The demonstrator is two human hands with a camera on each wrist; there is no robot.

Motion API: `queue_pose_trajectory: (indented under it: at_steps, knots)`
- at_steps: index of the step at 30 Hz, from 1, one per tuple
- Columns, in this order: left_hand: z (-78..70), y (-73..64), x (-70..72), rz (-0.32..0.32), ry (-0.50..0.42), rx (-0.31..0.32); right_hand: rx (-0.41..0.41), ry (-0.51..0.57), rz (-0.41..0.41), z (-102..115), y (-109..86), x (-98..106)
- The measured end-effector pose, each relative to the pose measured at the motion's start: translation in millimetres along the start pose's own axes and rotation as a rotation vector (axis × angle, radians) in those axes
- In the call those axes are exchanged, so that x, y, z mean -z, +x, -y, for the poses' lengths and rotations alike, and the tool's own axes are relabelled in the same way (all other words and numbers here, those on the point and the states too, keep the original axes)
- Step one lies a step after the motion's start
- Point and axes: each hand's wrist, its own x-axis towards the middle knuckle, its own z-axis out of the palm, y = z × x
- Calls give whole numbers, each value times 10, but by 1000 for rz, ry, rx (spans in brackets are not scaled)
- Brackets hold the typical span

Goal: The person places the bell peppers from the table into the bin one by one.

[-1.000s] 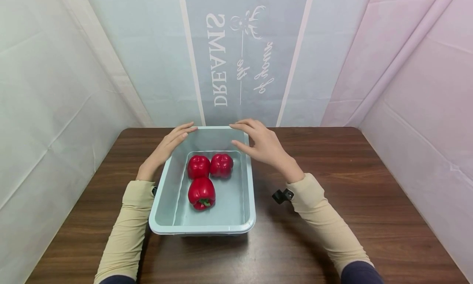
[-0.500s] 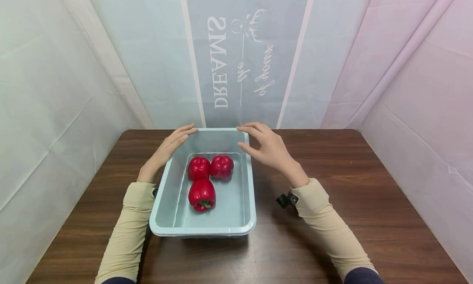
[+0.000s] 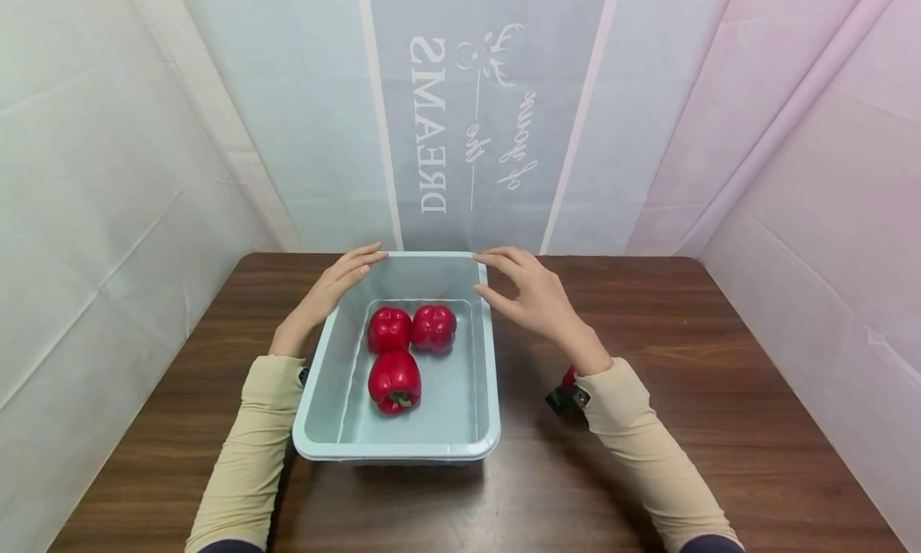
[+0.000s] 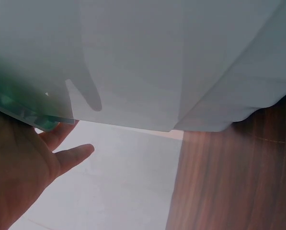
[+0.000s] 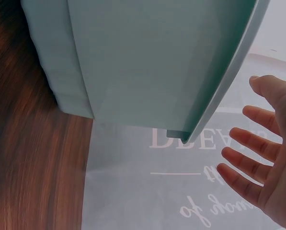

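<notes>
A pale blue-grey plastic bin [image 3: 460, 393] stands on the table, with three red bell peppers inside: one at the back left [image 3: 389, 330], another at the back right [image 3: 434, 328], and a third in front [image 3: 394, 381] showing its green stem. My left hand [image 3: 321, 293] lies along the bin's far left rim, fingers extended; in the left wrist view the hand [image 4: 18, 167] is right at the rim. By the far right corner, my right hand [image 3: 536, 297] has its fingers loosely spread. The right wrist view shows this hand [image 5: 272, 143] apart from the bin's rim, holding nothing.
The brown wooden table [image 3: 683, 441] carries the bin left of centre. A printed grey-blue cloth [image 3: 471, 137] hangs behind it, with white cloth walls on both sides. A small red patch [image 3: 569, 376] shows beside the black right wrist camera [image 3: 564, 399].
My right hand has shifted right, from over the bin's far right rim to its outer side. The red patch has come into view by the right wrist. Left hand and peppers stay put.
</notes>
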Motion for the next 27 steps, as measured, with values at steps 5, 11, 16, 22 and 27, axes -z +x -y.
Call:
queue_pose_trajectory:
  at_steps: [5, 11, 16, 22, 27]
  knots:
    - [37, -4, -2, -6, -3, 1, -2, -3, -17, -36, -34, -4]
    - [-30, -12, -7, -15, -7, -5, -13, -12, -18, -50, -67, 3]
    - [-15, -16, -14, -12, -16, -6, -30, -20, -21, -58, -96, 59]
    - [-4, -25, -11, -12, -12, -18, -50, -9, -19, -87, -132, 122]
    - [-3, -18, 0, -8, -8, -32, -64, -16, -22, -112, -154, 146]
